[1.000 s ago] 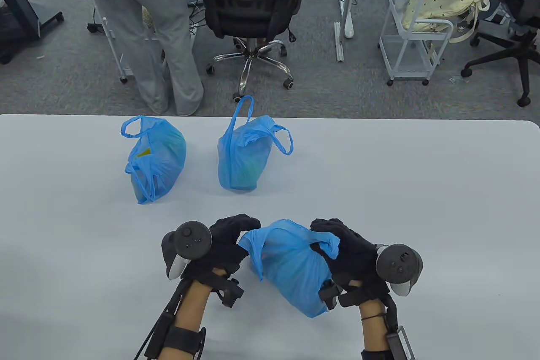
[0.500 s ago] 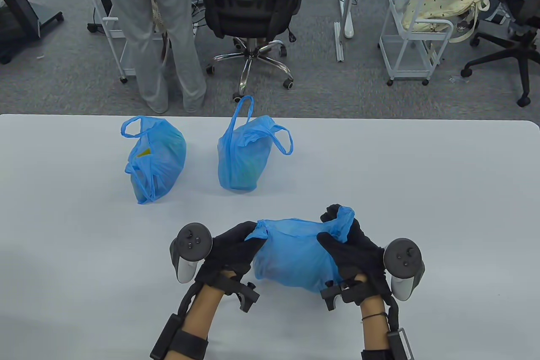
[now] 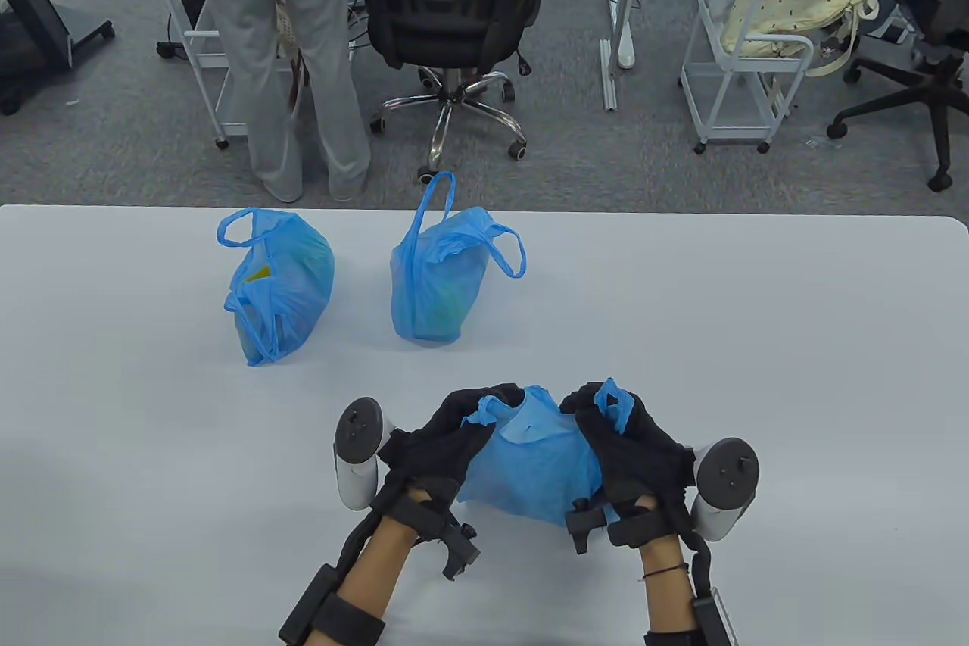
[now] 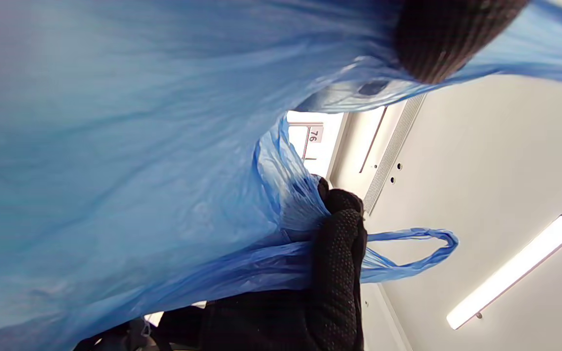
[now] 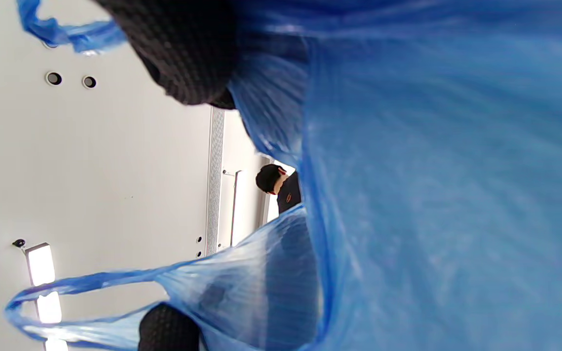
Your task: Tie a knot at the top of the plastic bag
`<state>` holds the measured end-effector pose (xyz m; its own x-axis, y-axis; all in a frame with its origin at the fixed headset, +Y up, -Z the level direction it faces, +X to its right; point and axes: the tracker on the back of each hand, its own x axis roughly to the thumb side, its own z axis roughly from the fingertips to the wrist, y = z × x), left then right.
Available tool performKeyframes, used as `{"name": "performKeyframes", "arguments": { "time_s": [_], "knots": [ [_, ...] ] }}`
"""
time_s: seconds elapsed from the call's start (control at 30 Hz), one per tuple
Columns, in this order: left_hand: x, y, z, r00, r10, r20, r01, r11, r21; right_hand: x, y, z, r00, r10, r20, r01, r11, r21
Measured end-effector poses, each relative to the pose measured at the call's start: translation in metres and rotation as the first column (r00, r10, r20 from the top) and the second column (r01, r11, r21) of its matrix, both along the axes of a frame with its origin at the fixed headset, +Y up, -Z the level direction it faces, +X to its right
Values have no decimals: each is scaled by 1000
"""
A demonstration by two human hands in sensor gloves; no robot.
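With our left hand (image 3: 447,430) pinching one handle and our right hand (image 3: 624,434) pinching the other, the blue plastic bag (image 3: 530,468) sits between them (handles uncrossed), so we judge crossing the handles comes next.

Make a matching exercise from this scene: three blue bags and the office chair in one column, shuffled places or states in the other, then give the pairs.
Things:
1. near bag
2. far left bag
3. far middle bag
4. office chair

Places or states:
A. on the floor beyond the table
B. one handle loop standing upright
C. gripped by the left hand and right hand
D. lying on its side, untouched

Pairs: 1-C, 2-D, 3-B, 4-A
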<state>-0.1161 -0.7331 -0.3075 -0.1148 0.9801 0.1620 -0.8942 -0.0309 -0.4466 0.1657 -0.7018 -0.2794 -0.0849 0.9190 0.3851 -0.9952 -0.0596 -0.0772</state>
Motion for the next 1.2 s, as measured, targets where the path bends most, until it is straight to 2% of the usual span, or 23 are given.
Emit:
{"name": "performKeyframes", "arguments": {
  "time_s": [0.23,0.47,0.73,0.97,1.03,1.2],
  "knots": [
    [-8,-2,-2,998,31,-62,-33,999,-23,-7,0,0,999,30,-32,-30,1000,-1],
    [-12,-7,-5,995,79,-62,-84,994,-76,-10,-3,0,995,96,-37,-96,995,-11],
    [-3,-13,-4,997,-5,-72,-1,996,-94,-20,-8,0,978,207,-37,-207,978,20],
    [7,-12,-1,992,-111,-54,109,994,-26,-42,-4,4,938,343,-50,-339,938,68],
    [9,-10,1,986,-154,-63,155,988,10,-46,-3,7,920,390,-23,-388,919,70],
    [12,-10,2,985,-164,-50,165,986,23,-47,-2,9,904,426,27,-427,902,58]
  ]
}}
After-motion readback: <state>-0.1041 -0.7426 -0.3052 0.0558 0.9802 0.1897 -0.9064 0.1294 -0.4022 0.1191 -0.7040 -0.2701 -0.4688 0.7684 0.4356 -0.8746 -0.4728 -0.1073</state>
